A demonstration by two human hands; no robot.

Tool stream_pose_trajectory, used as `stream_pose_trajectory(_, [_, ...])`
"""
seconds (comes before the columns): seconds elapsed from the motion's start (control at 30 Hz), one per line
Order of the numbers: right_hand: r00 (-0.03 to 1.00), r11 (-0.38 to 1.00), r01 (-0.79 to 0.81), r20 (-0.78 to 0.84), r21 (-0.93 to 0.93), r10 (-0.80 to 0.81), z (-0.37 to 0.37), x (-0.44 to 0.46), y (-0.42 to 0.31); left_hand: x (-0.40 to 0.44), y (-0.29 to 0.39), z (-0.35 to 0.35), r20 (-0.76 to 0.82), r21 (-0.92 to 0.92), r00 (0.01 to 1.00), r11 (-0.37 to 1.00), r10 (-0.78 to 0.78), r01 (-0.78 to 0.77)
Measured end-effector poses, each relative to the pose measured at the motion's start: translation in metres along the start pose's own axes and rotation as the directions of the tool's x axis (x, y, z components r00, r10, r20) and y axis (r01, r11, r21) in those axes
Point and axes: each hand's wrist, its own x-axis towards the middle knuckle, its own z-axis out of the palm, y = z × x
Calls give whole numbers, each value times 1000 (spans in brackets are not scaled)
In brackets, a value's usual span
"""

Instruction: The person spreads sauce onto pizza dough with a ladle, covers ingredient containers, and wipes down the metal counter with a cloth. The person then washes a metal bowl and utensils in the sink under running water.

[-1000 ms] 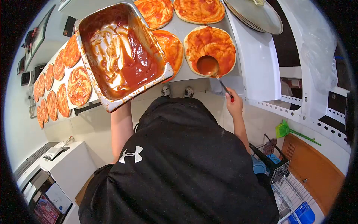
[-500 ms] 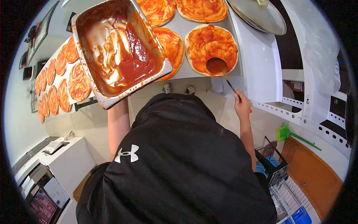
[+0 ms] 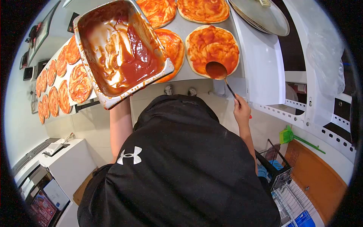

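Head view: nearest you is your own black cloth top (image 3: 181,151), softly creased, with a white logo on it. Your bare left forearm (image 3: 121,132) runs up beneath a deep metal pan (image 3: 109,102); the hand is hidden by the pan, so you cannot tell how its grip is set. The pan is rectangular with rounded corners, its flat rim spotted and smeared, and the red sauce (image 3: 141,70) inside is thick and glossy, streaked thin enough for shiny metal to gleam through.

To the right, your right hand (image 3: 242,109) has its grip closed around the slim dark handle of a ladle (image 3: 216,70), a bit of red poking out below the fingers. The ladle's round bowl has red sauce in it and sits over the near edge of a dough round (image 3: 211,43); whether they touch is hard to make out. That round is coated in swirled sauce, with a pale, uneven rim.

Around it, more sauced rounds (image 3: 204,10) lie flat on the smooth grey table (image 3: 180,27). Beyond, at the upper right, stand stacked round plates (image 3: 264,17), thin and dull grey.
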Motion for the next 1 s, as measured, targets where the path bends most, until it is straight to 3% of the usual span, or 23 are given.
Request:
stream_pose_trajectory(0.03, [1000,1000,2,1,1,-2,0,-1,0,1,1,-3,0,0,1000,1000,2,-2])
stream_pose_trajectory(0.13, [999,998,3,38,69,-6,2,-5,4,25,17,-18,-262,-290,964,956,-41,-38])
stream_pose_trajectory(0.27, [993,991,-43,111,125,29,22,3,-11,67,46,-42,-536,-601,818,774,-208,-197])
stream_pose_trajectory(0.33, [997,997,79,8,19,-79,40,22,-34,80,61,-52,-618,-700,716,643,-326,-311])
stream_pose_trajectory(0.37, [997,997,81,8,20,-81,44,31,-41,76,57,-50,-618,-700,716,643,-325,-312])
stream_pose_trajectory(0.4, [999,1000,26,18,3,-27,47,42,-47,62,47,-41,-429,-596,886,791,-173,-135])
stream_pose_trajectory(0.43, [999,1000,-28,27,-13,28,49,53,-53,44,33,-28,-170,-412,983,911,-70,-7])
stream_pose_trajectory(0.47, [996,996,-82,35,-31,83,49,61,-60,26,20,-14,121,-175,992,983,-32,53])
stream_pose_trajectory(0.5, [990,990,-134,41,-50,136,48,68,-65,13,11,-1,401,79,914,996,-63,34])
stream_pose_trajectory(0.53, [992,993,-118,49,-14,118,42,71,-67,3,8,13,401,77,914,997,-57,28])
stream_pose_trajectory(0.6, [994,995,-96,58,21,94,26,69,-69,-13,5,51,56,163,998,987,2,-11])
stream_pose_trajectory(0.67, [968,986,-167,193,14,161,13,61,-72,-19,8,72,-291,251,952,968,92,-16])
stream_pose_trajectory(0.83, [976,993,-63,202,-100,82,28,74,-96,-11,16,59,-370,219,920,974,131,-51])
stream_pose_trajectory(1.0, [981,971,31,191,-237,16,14,99,-133,-20,20,98,-307,193,945,980,114,-55])
